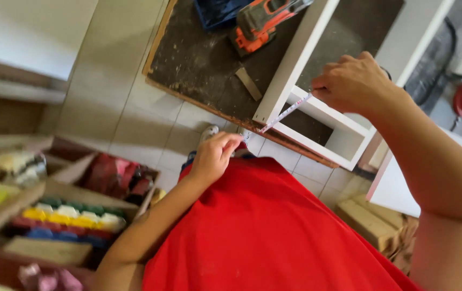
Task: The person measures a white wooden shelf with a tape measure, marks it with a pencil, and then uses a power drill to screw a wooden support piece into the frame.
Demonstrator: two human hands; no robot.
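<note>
You see a thin, flexible tape [286, 113] with a slight sheen | frame [317, 110]: smooth white painted board | dark board [198, 59]: rough, dusty, matt, raw wood edge | floor tiles [107, 108]: smooth, pale | your shirt [263, 226]: matt red cloth | power tool [260, 21]: orange-and-grey plastic

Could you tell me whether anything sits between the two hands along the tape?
Nothing visible does. The measuring tape runs free from the right hand to the left hand, passing just over the white frame.
</note>
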